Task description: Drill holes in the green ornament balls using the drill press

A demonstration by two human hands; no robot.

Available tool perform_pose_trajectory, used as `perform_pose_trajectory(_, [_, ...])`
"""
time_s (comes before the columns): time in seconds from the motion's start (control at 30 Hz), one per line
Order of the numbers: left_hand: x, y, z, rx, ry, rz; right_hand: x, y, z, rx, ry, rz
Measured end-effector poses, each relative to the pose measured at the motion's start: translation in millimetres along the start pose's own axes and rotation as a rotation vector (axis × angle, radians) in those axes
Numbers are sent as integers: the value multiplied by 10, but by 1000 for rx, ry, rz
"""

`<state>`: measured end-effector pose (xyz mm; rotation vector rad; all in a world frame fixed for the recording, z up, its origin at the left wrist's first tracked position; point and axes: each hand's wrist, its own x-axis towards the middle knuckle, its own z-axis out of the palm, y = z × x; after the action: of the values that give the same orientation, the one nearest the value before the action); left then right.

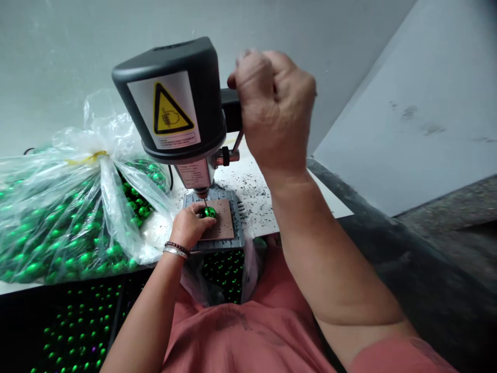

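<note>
A black-topped drill press (174,103) with a yellow warning label stands on the table in front of me. My left hand (191,225) pinches a shiny green ball (210,212) between thumb and fingers, on a brown board (225,220) that lies on the grey drill base (237,228). The thin drill bit (205,202) points down at the ball; whether it has entered it I cannot tell. Raised at the machine's right side, my right hand (274,98) is closed in a fist around the feed lever, most of which it hides.
To the left lies a large clear plastic bag (108,191) full of green balls, tied with a yellow string (87,157). Dark shavings (256,202) litter the white table. More green balls (223,274) show below the table edge, and others (77,326) sit at lower left.
</note>
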<state>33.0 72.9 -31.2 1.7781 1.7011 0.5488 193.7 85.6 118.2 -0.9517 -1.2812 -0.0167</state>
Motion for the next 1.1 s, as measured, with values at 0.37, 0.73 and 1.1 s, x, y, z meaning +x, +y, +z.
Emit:
perform_pose_trajectory(0.37, [-60, 36, 7, 78, 46, 47, -669, -47, -237, -148, 88, -228])
perform_pose_trajectory(0.73, [-74, 66, -9, 84, 47, 41, -921, 72, -281, -268, 61, -324])
perform_pose_trajectory(1.1, [-86, 55, 12, 100, 74, 42, -1027, 108, -261, -284, 86, -282])
